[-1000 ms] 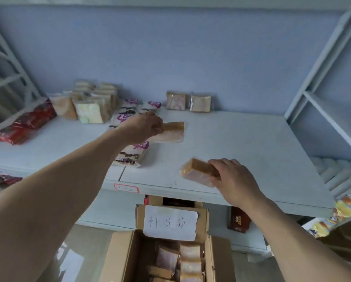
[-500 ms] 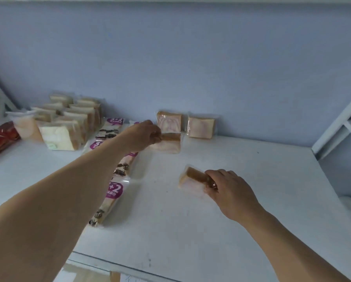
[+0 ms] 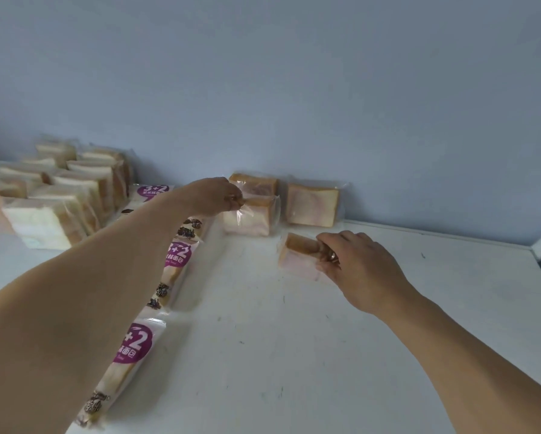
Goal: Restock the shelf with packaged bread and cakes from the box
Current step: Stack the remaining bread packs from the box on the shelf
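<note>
At the far left, white bread packs (image 3: 53, 198) stand in a bunch on the shelf (image 3: 294, 339). Next, long purple-label packs (image 3: 131, 349) lie in a row. Your left hand (image 3: 211, 197) pinches a wrapped cake (image 3: 250, 216), which is down on the shelf in front of another cake (image 3: 256, 184) by the wall. Your right hand (image 3: 353, 264) grips a second wrapped cake (image 3: 297, 255), low over the shelf.

Both hands set wrapped toast on the white shelf (image 3: 341, 355).
The left hand (image 3: 213, 197) pinches one toast pack (image 3: 250, 217) by the wall; the right hand (image 3: 357, 264) grips another pack (image 3: 297, 255).
</note>
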